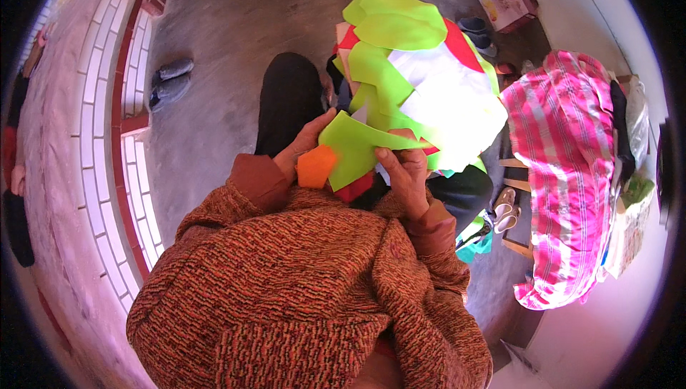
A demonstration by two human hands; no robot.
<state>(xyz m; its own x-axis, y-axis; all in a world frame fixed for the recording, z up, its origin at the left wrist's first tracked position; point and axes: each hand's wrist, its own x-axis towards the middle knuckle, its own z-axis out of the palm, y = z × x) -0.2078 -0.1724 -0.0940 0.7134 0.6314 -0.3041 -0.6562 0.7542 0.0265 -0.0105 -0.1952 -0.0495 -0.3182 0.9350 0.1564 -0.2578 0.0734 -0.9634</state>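
Above the lap, between the two hands, is the lime-green piece [348, 147], a thin, pliable sheet with a smooth, fabric-like face. Its upper edge slopes from the left hand [304, 146] down to the right hand [409, 178]; the sheet is bent, so its full long axis cannot be determined. The left fingers are closed at the upper left corner; the left thumb is not clearly visible. The right thumb and fingers are pinched together on the opposite end. The two hands are about equally near; the sheet lies directly between them.

An orange piece [314, 167], small and angular, lies against the left hand and beside the green sheet; whether it is gripped cannot be determined. A red piece [355, 189] shows below the sheet.

Just beyond the fingers is a heap of cut pieces [389, 78]: rounded lime-green shapes, red strips and a sunlit white area with no readable texture. The wearer's coat [300, 274] is coarse, ribbed and rust-brown. To the right, pink plaid cloth [564, 174] drapes in loose folds. The floor [221, 53] is smooth grey.
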